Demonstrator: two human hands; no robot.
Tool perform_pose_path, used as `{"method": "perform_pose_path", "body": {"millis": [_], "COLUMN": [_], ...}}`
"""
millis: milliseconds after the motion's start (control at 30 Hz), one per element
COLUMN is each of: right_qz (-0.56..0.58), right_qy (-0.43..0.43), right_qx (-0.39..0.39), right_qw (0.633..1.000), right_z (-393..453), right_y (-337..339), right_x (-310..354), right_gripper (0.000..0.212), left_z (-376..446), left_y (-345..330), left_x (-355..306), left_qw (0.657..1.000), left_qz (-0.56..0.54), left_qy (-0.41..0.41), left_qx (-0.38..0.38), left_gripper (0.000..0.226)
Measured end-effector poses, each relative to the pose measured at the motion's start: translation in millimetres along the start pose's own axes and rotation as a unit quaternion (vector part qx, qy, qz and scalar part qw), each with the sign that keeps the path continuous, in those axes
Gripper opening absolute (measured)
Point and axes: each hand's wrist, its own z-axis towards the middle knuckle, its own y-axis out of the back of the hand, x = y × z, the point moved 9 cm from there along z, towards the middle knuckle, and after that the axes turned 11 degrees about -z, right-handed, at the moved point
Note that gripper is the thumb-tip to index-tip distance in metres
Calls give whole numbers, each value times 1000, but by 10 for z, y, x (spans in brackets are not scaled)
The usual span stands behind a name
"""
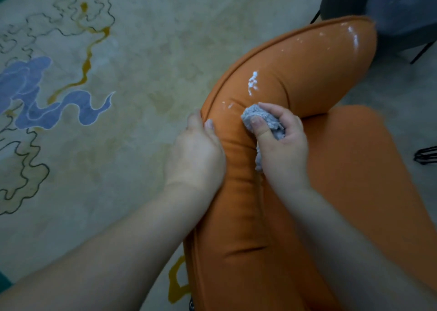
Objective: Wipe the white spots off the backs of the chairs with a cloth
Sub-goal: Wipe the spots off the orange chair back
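An orange padded chair back [300,74] curves from the lower middle to the upper right, with its orange seat [369,169] to the right. White spots [253,82] mark the back, with more smears [353,36] near its far end. My right hand [281,145] grips a bunched grey cloth [262,118] and presses it against the back just below the nearest small spots. My left hand [196,150] holds the back's left edge, its thumb on the front and its fingers curled behind the piping.
A pale carpet [142,50] with blue, yellow and black wavy patterns covers the floor to the left. A dark grey chair [402,10] with white marks and thin black legs stands at the upper right. Black wires [425,157] lie at the right edge.
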Motion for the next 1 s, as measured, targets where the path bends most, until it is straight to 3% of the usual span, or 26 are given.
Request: {"method": "perform_pose_path", "body": {"millis": [233,333,500,667,867,1000], "right_qz": [-62,-99,-129,-145,-167,-190], "right_qy": [11,21,115,59,194,151], "right_qx": [-58,-31,25,-72,57,7], "right_qw": [996,994,985,985,965,970], "right_z": [841,918,555,1129,493,961], "right_y": [-5,-170,-271,-210,-333,-297], "right_x": [100,120,154,199,267,252], "right_gripper": [30,42,43,39,41,36], "left_z": [-49,-36,-36,-46,-25,-16], "left_y": [57,40,35,39,34,25], "left_x": [-70,-92,-87,-141,-147,-149], "left_qw": [999,999,999,998,999,999], "left_qz": [11,17,11,17,24,31], "left_qy": [-21,-21,-27,-42,-34,-26], "left_qx": [-36,-30,-29,-31,-21,-18], "left_gripper": [44,47,49,58,58,54]}}
